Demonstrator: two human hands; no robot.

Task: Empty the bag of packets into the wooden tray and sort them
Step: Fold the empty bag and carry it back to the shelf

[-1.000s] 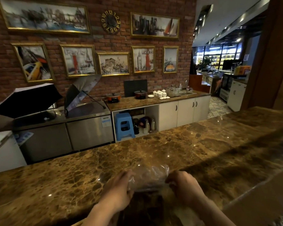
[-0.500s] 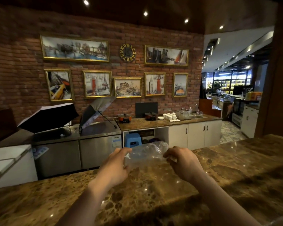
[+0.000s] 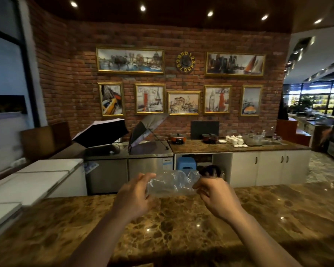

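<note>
Marble counter (image 3: 181,232) below; clear bag (image 3: 172,182) stretched btwn both hands, fingers (image 3: 143,178) pinching its ends.

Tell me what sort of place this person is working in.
Probably a café or restaurant service bar. A long marble counter faces a brick wall hung with framed pictures; behind stand stainless under-counter fridges, and white cups near a sink.
</note>
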